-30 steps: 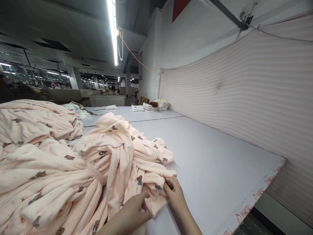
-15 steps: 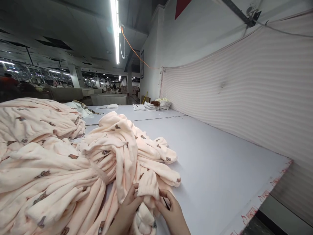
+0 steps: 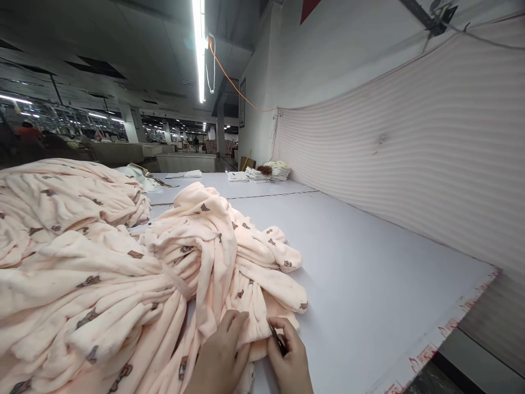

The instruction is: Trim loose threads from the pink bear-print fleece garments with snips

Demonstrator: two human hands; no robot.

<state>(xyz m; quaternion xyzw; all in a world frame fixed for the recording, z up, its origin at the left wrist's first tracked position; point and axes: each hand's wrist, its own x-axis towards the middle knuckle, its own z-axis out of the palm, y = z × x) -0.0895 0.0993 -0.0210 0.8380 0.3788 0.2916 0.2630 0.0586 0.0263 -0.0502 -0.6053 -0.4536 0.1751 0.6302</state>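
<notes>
A soft peach fleece garment point(image 3: 217, 241) printed with small brown bears lies heaped before me. My left hand point(image 3: 223, 350) is closed on its lower end, with the fingers bent over the cloth and the thumb toward the right. Close beside it, my right hand point(image 3: 290, 355) is closed around small black thread snips point(image 3: 279, 343), mostly covered by the fingers. Their dark tip points up and left beside the garment's edge. Part of the cloth under my left hand is hidden.
More peach fleece garments point(image 3: 94, 306) are piled on the left, one bunch gathered by a band. The pale table point(image 3: 361, 262) extends right toward a striped cloth hanging point(image 3: 394, 158). Stacked white pieces point(image 3: 258, 174) lie at the far edge. People are in the distant background.
The cloth end that stood up between my hands is folded down. My left hand has moved over it, and more of the black snips shows in my right hand. The view has shifted slightly.
</notes>
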